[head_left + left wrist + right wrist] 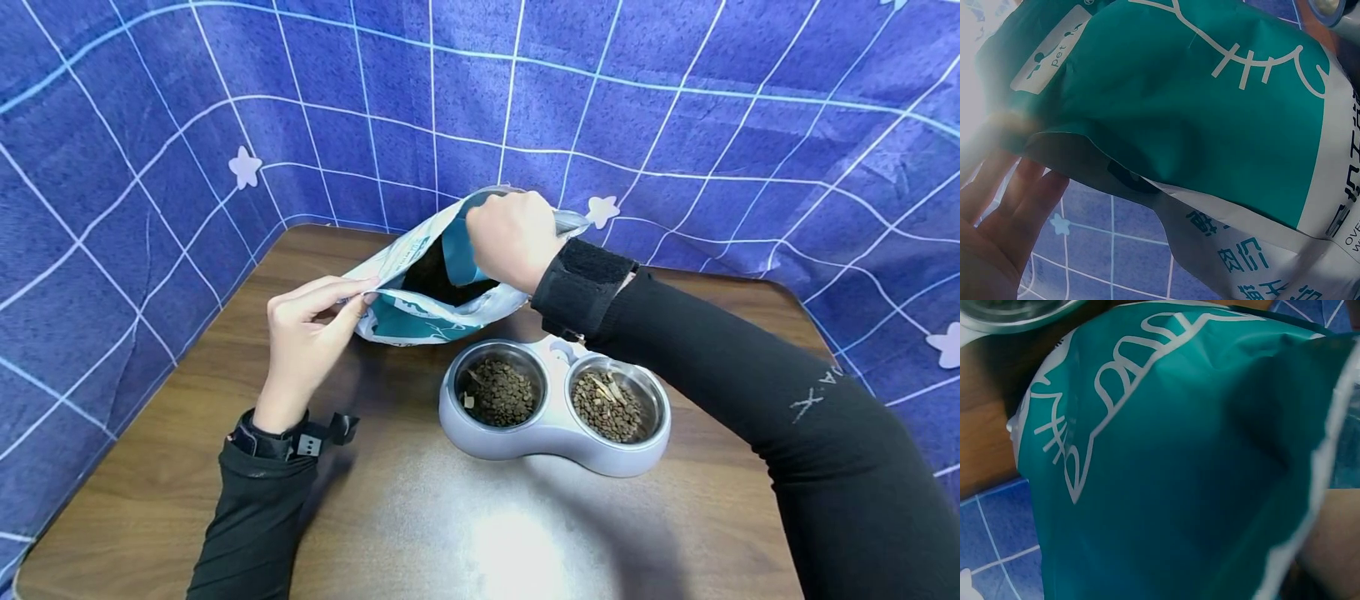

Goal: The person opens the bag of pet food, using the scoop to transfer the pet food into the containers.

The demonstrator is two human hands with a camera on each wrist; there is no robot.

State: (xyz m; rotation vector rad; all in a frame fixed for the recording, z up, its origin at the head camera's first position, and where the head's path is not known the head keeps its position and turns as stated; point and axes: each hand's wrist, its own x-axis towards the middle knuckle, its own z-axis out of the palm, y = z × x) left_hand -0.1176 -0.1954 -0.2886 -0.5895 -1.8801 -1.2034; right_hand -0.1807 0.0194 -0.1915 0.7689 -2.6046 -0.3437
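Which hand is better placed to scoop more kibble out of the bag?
Right. The right hand is already at the bag's open mouth, while the left hand pinches the bag's edge, holding it open.

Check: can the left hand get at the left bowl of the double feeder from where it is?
Probably yes: the left hand pinches the bag edge, and only bare table lies between it and the left bowl.

A bag (420, 287) lies on the table (420, 517), behind a double bowl (553, 407) with kibble (501, 392) in both cups. The left hand (307, 329) is at the bag's left edge, the right hand (513, 237) at its far rim.
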